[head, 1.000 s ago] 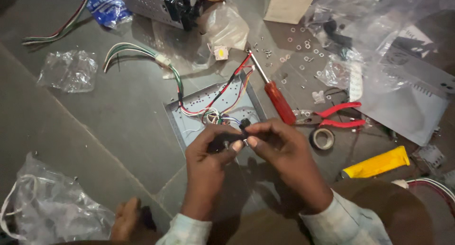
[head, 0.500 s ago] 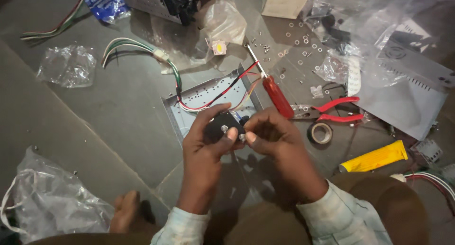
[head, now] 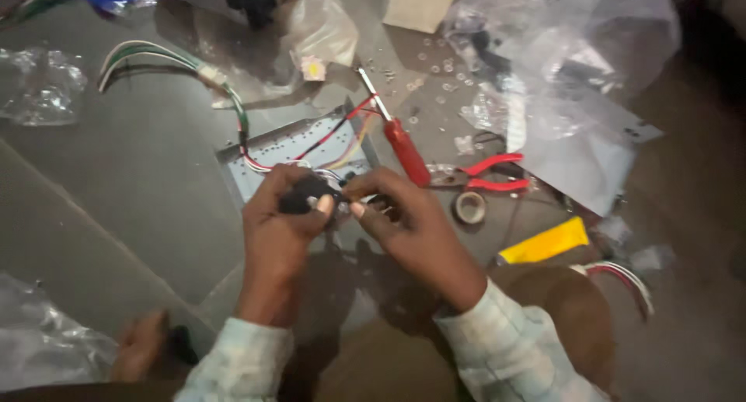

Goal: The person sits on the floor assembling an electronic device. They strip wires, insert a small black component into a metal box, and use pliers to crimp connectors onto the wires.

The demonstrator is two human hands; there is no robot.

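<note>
My left hand and my right hand meet over a grey metal plate lying on the floor. Between the fingers of both hands is a small black part with thin wires running from it. Red, white and green wires lead from the plate up to the left. My thumbs press toward each other on the part. Most of the part is hidden by my fingers.
A red-handled screwdriver lies just right of the plate, red pliers beyond it, a tape roll and a yellow tube nearer me. Clear plastic bags, small scattered screws and a cardboard box lie farther away.
My head and view have shifted a little; both hands stay together on the small black part, with slight finger movement.
</note>
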